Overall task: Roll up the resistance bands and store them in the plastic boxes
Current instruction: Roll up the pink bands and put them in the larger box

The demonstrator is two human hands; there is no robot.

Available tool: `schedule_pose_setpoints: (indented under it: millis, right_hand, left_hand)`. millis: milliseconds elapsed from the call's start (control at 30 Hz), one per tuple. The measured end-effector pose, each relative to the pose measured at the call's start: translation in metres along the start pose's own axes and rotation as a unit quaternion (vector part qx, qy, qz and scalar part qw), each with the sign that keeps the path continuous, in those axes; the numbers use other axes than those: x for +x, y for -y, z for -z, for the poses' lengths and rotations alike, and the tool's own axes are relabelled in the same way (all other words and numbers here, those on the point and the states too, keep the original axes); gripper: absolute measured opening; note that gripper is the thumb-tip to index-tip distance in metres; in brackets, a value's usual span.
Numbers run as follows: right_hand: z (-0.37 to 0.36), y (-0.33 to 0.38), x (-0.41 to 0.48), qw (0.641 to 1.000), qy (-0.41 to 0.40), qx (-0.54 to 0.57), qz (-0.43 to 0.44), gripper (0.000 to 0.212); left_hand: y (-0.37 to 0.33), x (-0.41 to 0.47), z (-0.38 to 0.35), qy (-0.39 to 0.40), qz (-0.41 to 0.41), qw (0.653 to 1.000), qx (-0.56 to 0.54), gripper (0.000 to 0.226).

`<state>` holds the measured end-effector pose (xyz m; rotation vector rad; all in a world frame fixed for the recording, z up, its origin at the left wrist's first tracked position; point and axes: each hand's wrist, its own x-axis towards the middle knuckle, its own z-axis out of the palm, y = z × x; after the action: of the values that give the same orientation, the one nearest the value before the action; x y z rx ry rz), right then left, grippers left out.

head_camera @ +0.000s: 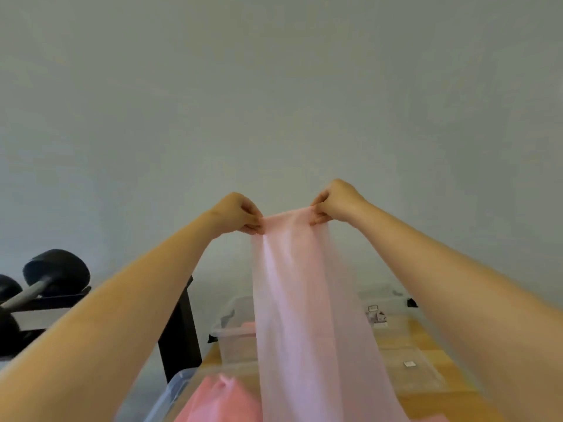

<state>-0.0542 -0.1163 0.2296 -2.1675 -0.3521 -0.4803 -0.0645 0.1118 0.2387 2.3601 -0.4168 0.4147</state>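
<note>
The left hand (240,213) and the right hand (335,202) were both held out in front at arm's length. Each had thumb and fingertips pinched on a top corner of a pink resistance band (292,300), so the two hands stood near one another with the band's width between them. From that pinched edge the band hung down as a thin, half-translucent sheet, widening toward the bottom of the view, where its lower end ran out of sight. Behind the hanging sheet a clear plastic box (231,333) stood open on the wooden table (432,400), with something pink showing inside it. Nearer, at the lower left, was a second box (179,388) with a bluish rim, and a heap of pink material (219,397) showed just beside that rim. To the right of the band lay more clear plastic pieces (408,363), perhaps lids or shallow boxes; the blur made it hard to say. Off to the left, beside the table, a black rack (179,330) carried dark dumbbells (56,271), and a plain pale wall (274,86) filled everything above.
</note>
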Motion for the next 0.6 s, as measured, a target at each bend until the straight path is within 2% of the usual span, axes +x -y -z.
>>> schedule_pose_setpoints:
  millis: [67, 133, 200, 367, 467, 533, 600]
  right_hand:
    - [-0.032, -0.034, 0.0, 0.996, 0.03, -0.087, 0.0, 0.036]
    - [-0.066, -0.065, -0.01, 0.981, 0.123, -0.151, -0.002, 0.061]
    - [-0.094, -0.094, -0.025, 0.964, 0.194, -0.182, -0.016, 0.071]
    - [-0.146, -0.153, -0.077, 0.915, 0.35, -0.196, -0.044, 0.041]
    - [-0.169, -0.176, -0.113, 0.894, 0.408, -0.182, -0.045, 0.029]
    - [-0.181, -0.19, -0.135, 0.88, 0.436, -0.184, -0.043, 0.031]
    - [-0.193, -0.203, -0.154, 0.862, 0.463, -0.206, -0.039, 0.044]
  left_hand:
    - [0.037, 0.002, -0.036, 0.008, 0.015, 0.999, 0.051, 0.024]
    - [0.07, -0.004, -0.072, 0.088, 0.036, 0.991, 0.096, 0.047]
    - [0.097, -0.017, -0.106, 0.152, 0.055, 0.982, 0.096, 0.049]
    - [0.137, -0.068, -0.176, 0.273, 0.079, 0.955, 0.09, 0.034]
    - [0.158, -0.097, -0.202, 0.328, 0.074, 0.935, 0.115, 0.029]
    - [0.168, -0.114, -0.215, 0.355, 0.067, 0.92, 0.153, 0.031]
    - [0.177, -0.129, -0.227, 0.385, 0.058, 0.902, 0.186, 0.036]
